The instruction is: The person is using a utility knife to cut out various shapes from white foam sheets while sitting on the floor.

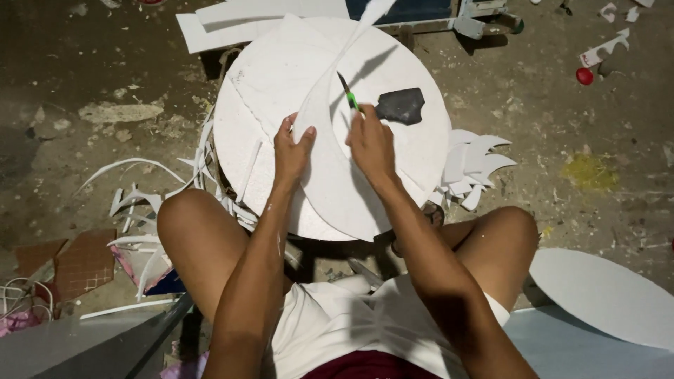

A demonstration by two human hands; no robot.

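Observation:
A curved, pointed white foam piece (337, 175) lies on a round white foam board (267, 84) set between my knees. My left hand (291, 151) presses flat on the left edge of the curved piece, fingers spread. My right hand (371, 140) grips a green-handled utility knife (348, 92), its blade resting on the curved piece near its upper middle. A dark grey scrap (400, 105) sits on the round board just right of the knife.
A stack of pointed white foam cutouts (472, 168) lies right of the board. White offcut strips (140, 203) litter the concrete floor at left. Another white oval panel (604, 295) rests at lower right, white sheets (232, 24) at the top, a red ball (584, 76) at upper right.

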